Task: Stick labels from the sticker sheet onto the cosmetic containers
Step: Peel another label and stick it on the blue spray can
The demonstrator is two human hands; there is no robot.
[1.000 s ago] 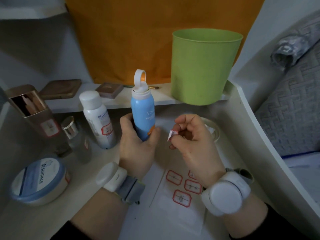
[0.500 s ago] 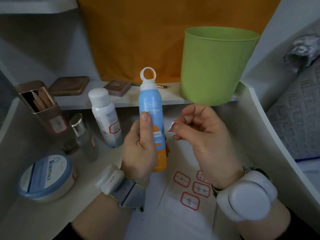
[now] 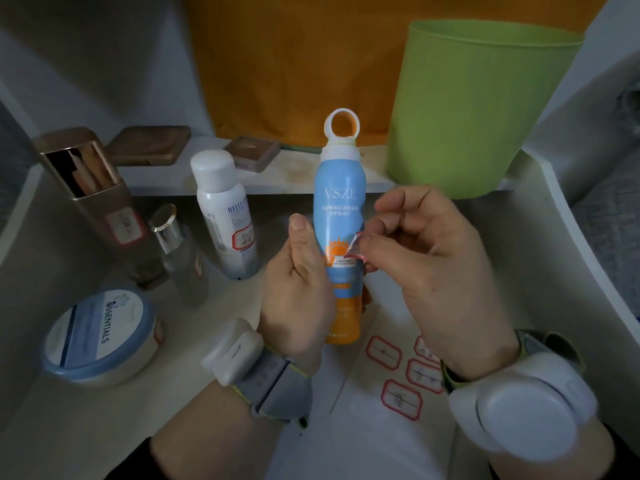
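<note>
You have lifted the sunscreen spray bottle point(image 3: 341, 216) off the shelf surface and turned its printed face toward you; a second ago it stood low with your left hand point(image 3: 298, 289) wrapped around its base, and now that hand holds it upright in the air, thumb pressed along the left side and the other fingers curled out of sight behind; your right hand point(image 3: 429, 271) has closed the gap too, so the label point(image 3: 355, 247) pinched between thumb and forefinger now touches, or all but touches, the bottle's front just beside the orange sun graphic; I judge that you are at the point of laying it down, and the curved wall will want smoothing from one edge; the label looks small, red-bordered and curled, partly hidden by your fingertips; the sticker sheet point(image 3: 401, 389) lies flat below your right wrist with several red-framed labels left; the white spray can point(image 3: 227, 216) and the gold case point(image 3: 100, 199) already carry theirs.
</note>
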